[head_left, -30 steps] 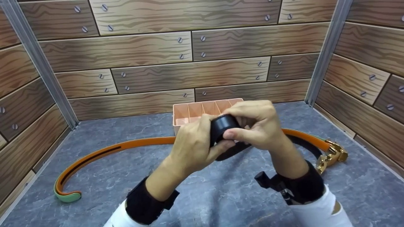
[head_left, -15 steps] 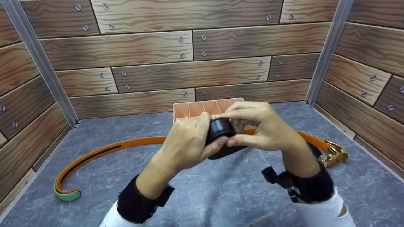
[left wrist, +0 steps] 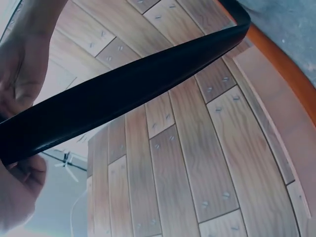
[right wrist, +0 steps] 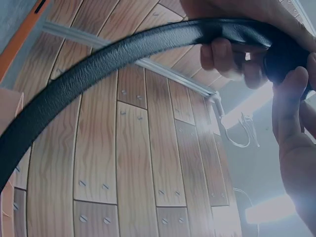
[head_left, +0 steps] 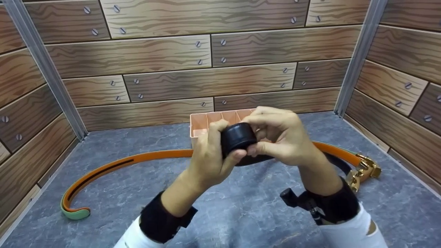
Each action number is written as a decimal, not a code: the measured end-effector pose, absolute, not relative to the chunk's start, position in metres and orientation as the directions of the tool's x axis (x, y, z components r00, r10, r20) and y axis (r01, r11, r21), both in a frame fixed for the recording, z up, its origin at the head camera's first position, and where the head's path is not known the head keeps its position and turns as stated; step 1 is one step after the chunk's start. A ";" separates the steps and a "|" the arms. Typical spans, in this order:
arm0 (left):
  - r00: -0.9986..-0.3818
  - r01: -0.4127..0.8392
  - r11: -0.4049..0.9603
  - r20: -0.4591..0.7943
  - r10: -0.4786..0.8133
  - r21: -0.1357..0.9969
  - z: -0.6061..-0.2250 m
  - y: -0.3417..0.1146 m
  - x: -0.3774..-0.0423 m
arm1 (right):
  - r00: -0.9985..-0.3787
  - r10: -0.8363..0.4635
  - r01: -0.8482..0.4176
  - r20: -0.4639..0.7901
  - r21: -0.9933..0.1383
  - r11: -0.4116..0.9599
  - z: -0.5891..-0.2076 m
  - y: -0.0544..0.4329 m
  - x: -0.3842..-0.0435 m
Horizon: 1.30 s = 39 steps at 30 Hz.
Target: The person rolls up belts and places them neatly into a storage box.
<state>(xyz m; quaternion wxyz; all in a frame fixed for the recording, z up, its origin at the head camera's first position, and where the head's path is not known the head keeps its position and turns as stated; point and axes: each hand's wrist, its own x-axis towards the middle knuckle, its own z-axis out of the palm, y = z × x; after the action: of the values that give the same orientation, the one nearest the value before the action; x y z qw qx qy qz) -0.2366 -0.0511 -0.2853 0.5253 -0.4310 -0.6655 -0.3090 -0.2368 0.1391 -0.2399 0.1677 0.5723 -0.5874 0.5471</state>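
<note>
Above a grey tabletop (head_left: 117, 193), a coiled black belt (head_left: 238, 137) is gripped by the left hand (head_left: 207, 158) and pinched by fingers of the right hand (head_left: 284, 137).

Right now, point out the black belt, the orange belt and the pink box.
Black belt (head_left: 239, 136): head view, on its rolled part.
Orange belt (head_left: 163, 154): head view, on its strap, left half.
Pink box (head_left: 198, 121): head view, on its inner back wall.
</note>
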 end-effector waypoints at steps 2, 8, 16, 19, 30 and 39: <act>-0.056 0.901 0.429 0.964 0.258 -0.063 -0.284 -0.053 -0.237 | -0.289 -0.500 -0.847 0.816 -0.462 -0.264 -0.241 0.138 -0.238; -0.090 0.860 0.487 0.894 0.439 -0.153 -0.274 -0.068 -0.237 | -0.246 -0.547 -0.957 0.800 -0.291 0.003 -0.240 0.140 -0.237; -0.236 0.847 0.505 0.732 0.639 -0.167 -0.266 -0.078 -0.227 | -0.192 -0.645 -0.962 0.739 -0.273 -0.027 -0.235 0.150 -0.238; -0.272 0.855 0.502 0.712 0.647 -0.130 -0.265 -0.079 -0.224 | -0.168 -0.636 -0.956 0.753 -0.282 -0.082 -0.236 0.149 -0.238; -0.003 0.929 0.341 0.918 0.397 -0.144 -0.278 -0.064 -0.240 | -0.059 -0.547 -0.903 0.835 -0.278 -0.327 -0.240 0.140 -0.243; -0.002 0.879 0.422 0.882 0.471 -0.223 -0.273 -0.070 -0.237 | -0.135 -0.605 -0.927 0.784 -0.316 -0.203 -0.237 0.146 -0.240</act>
<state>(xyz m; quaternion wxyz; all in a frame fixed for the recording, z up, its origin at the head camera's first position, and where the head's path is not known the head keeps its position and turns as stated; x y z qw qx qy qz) -0.2367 -0.0703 -0.2731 0.5012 -0.4977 -0.6781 -0.2031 -0.2397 0.1456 -0.2374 0.1792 0.6330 -0.6052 0.4483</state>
